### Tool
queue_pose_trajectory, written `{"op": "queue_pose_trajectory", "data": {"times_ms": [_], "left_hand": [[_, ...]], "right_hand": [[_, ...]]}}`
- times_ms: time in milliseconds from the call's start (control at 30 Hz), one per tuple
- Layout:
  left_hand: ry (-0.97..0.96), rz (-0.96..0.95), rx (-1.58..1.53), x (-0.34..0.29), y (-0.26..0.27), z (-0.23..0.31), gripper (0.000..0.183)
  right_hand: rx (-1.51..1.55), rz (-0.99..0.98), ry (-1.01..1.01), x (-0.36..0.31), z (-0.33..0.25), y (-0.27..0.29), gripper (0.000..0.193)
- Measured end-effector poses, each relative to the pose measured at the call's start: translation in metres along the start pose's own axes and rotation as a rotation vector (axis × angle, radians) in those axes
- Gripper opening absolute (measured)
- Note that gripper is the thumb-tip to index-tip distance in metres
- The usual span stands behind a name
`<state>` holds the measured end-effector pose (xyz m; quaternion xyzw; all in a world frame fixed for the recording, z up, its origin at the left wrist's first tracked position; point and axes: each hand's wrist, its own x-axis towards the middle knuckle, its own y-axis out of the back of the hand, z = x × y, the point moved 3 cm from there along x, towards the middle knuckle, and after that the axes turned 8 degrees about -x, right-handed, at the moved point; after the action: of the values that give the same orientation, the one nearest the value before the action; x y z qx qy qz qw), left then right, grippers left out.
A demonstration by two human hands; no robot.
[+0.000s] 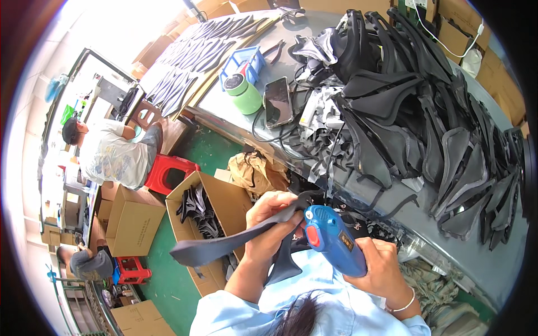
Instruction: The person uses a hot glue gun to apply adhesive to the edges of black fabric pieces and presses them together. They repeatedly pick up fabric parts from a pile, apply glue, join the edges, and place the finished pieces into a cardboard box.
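My left hand is closed around a curved dark grey foam-like strip, whose wide end sticks out to the left. My right hand grips a blue handheld power tool with a red button and a small display. The tool's front end lies against the strip beside my left fingers; its tip is hidden from view. Below my left hand hangs another dark flap; I cannot tell whether it belongs to the same piece.
A grey table bears a large heap of black shaped pieces, grey scraps, a phone, a green bottle and a blue basket. An open carton stands left of me. Two people sit farther left.
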<state>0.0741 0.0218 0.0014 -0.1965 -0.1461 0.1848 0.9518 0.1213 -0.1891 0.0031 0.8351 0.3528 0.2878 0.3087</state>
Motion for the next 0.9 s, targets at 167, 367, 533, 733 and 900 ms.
{"op": "queue_pose_trajectory", "data": {"times_ms": [167,367,533,733,900], "left_hand": [[0.352,0.384,-0.199,0.021,0.016,-0.008,0.016],[0.671,0.097,-0.544,0.034,0.045,-0.001,0.03],[0.756,-0.038,0.149,0.028,0.014,0.028,0.032],[0.904,-0.027,0.298,0.023,0.015,0.039,0.03],[0.953,-0.1,0.405,0.024,0.013,0.037,0.029]], "right_hand": [[0.025,0.073,-0.132,-0.001,0.014,-0.001,0.046],[0.076,0.074,-0.208,-0.008,0.018,-0.006,0.047],[-0.046,-0.055,-0.136,-0.021,0.025,-0.005,0.045],[-0.062,-0.071,-0.03,-0.019,0.017,-0.008,0.038],[-0.085,-0.1,-0.015,-0.018,0.013,-0.01,0.04]]}}
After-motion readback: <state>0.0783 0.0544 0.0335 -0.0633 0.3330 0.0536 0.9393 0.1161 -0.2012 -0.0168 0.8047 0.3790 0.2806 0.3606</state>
